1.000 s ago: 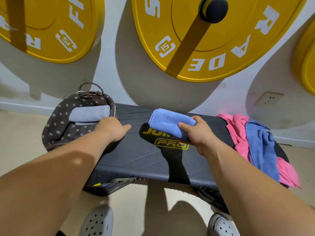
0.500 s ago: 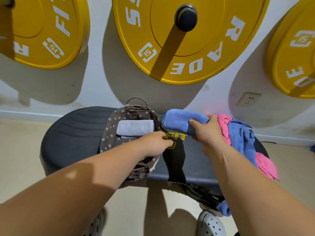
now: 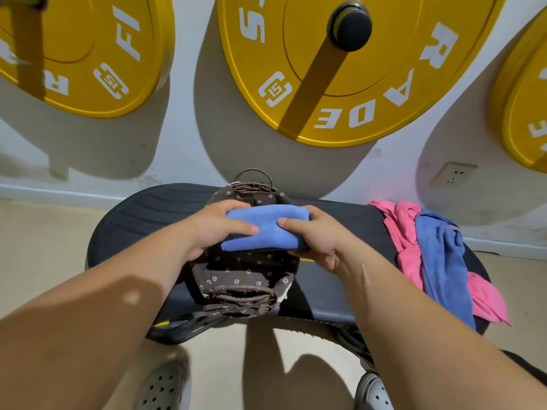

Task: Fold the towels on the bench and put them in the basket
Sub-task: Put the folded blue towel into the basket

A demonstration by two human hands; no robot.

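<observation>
Head view, looking down on the bench (image 3: 148,220). A brown flower-print basket (image 3: 236,292) with a woven rim and a loop handle at its 12 o'clock side stands on the bench at the middle of the view. A folded blue towel (image 3: 263,232) is held flat over the far half of the basket's opening; whether it touches the lining beneath cannot be told. The left hand (image 3: 213,229) grips the towel's 9 o'clock end, thumb on top and fingers curled round the far edge. The right hand (image 3: 322,241) grips the 3 o'clock end, thumb lying across the top and the other fingers wrapped beneath.

At 3 o'clock from the basket, well apart from it, a pink towel (image 3: 398,232) lies crumpled on the bench with a loose blue towel (image 3: 441,261) draped over it, both trailing off the near edge. Yellow weight plates (image 3: 325,84) hang on the wall at 12 o'clock; a wall socket (image 3: 454,174) sits at 2 o'clock. Grey perforated shoes (image 3: 164,386) show on the floor at 6 o'clock.
</observation>
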